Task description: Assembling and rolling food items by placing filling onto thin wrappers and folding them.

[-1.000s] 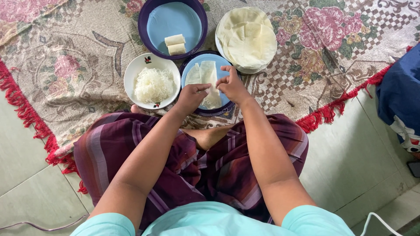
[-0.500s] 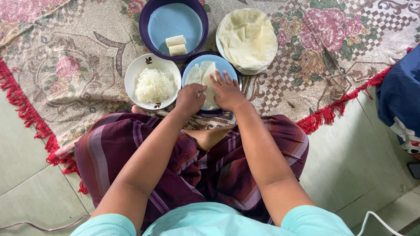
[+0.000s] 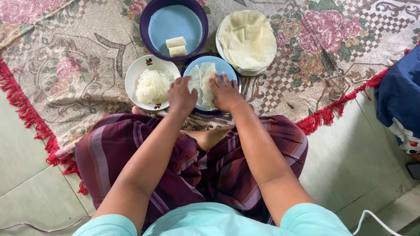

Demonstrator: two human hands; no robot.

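Observation:
A thin pale wrapper (image 3: 202,78) lies folded on a small blue plate (image 3: 227,67) in front of my crossed legs. My left hand (image 3: 183,95) rests curled on the wrapper's left side. My right hand (image 3: 225,91) presses flat on its right side, fingers spread. To the left stands a white bowl (image 3: 140,70) filled with white noodles (image 3: 153,86). Behind it a large blue plate (image 3: 175,24) carries two finished pale rolls (image 3: 176,46).
A white plate with a stack of round wrappers (image 3: 247,41) sits at the back right. Everything rests on a floral rug (image 3: 65,57) with a red fringe (image 3: 326,116) over pale floor tiles. Dark blue cloth (image 3: 400,100) lies at the right edge.
The right hand folded the wrapper's raised right flap over and came down flat on it. The left hand stayed on the wrapper's left side.

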